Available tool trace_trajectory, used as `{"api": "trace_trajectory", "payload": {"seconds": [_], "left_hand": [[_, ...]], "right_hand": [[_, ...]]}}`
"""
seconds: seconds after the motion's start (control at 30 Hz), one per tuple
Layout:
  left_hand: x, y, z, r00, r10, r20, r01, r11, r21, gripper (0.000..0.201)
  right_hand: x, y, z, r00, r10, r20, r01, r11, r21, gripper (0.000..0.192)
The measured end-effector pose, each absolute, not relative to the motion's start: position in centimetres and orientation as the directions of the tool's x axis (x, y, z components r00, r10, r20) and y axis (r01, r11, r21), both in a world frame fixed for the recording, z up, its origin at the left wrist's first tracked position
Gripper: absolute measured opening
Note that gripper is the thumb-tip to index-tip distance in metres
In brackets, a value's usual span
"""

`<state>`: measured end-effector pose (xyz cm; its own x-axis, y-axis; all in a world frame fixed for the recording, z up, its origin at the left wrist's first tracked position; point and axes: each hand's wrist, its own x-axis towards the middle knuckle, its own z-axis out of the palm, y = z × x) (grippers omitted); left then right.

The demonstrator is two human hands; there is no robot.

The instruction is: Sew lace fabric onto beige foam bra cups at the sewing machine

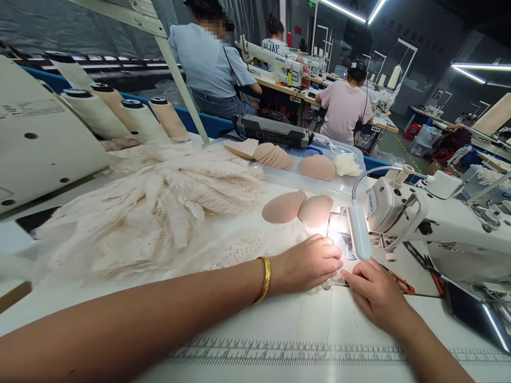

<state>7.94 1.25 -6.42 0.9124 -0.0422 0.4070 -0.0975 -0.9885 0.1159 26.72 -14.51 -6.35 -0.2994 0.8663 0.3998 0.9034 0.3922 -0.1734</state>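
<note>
My left hand, with a gold bracelet and a ring, lies by the lit needle area of a white sewing machine. Its fingers are bent together over pale lace fabric, which spreads leftward over the table. Close beside it, my right hand pinches at the edge of the fabric with thumb and forefinger; the piece between them is mostly hidden. Just behind my left hand rest two beige bra cups, one on the left and one on the right. A clip-on lamp shines down here.
Orange-handled scissors and a phone lie to the right. Behind, a clear plastic tray holds stacked cups. Thread cones stand at left. A measuring scale runs along the front. Co-workers sit beyond.
</note>
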Motion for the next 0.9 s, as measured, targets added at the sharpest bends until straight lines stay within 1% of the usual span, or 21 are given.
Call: {"api": "trace_trajectory", "payload": {"seconds": [0.13, 0.23, 0.43, 0.57, 0.73, 0.9], "left_hand": [[7.9, 1.3, -6.5, 0.904, -0.051, 0.424, -0.107, -0.988, 0.108, 0.012], [8.2, 1.5, -6.5, 0.908, -0.049, 0.416, -0.102, -0.989, 0.107, 0.01], [9.2, 2.4, -6.8, 0.91, -0.029, 0.413, -0.07, -0.994, 0.083, 0.011], [9.7, 3.0, -6.7, 0.911, -0.018, 0.412, -0.072, -0.991, 0.117, 0.008], [9.8, 3.3, -6.4, 0.92, -0.021, 0.391, -0.085, -0.986, 0.147, 0.009], [9.9, 3.3, -6.1, 0.918, -0.018, 0.396, -0.075, -0.989, 0.13, 0.011]], "right_hand": [[26.7, -14.5, -6.3, -0.314, 0.841, 0.44, 0.891, 0.421, -0.168, 0.036], [26.8, -14.4, -6.4, -0.314, 0.841, 0.441, 0.888, 0.425, -0.178, 0.035], [27.1, -13.8, -6.9, -0.255, 0.865, 0.433, 0.913, 0.363, -0.188, 0.029], [27.2, -13.5, -7.1, -0.214, 0.875, 0.434, 0.927, 0.322, -0.192, 0.029], [27.4, -13.5, -7.5, -0.18, 0.881, 0.438, 0.94, 0.285, -0.186, 0.033], [27.5, -13.4, -7.8, -0.184, 0.881, 0.436, 0.941, 0.287, -0.182, 0.037]]}}
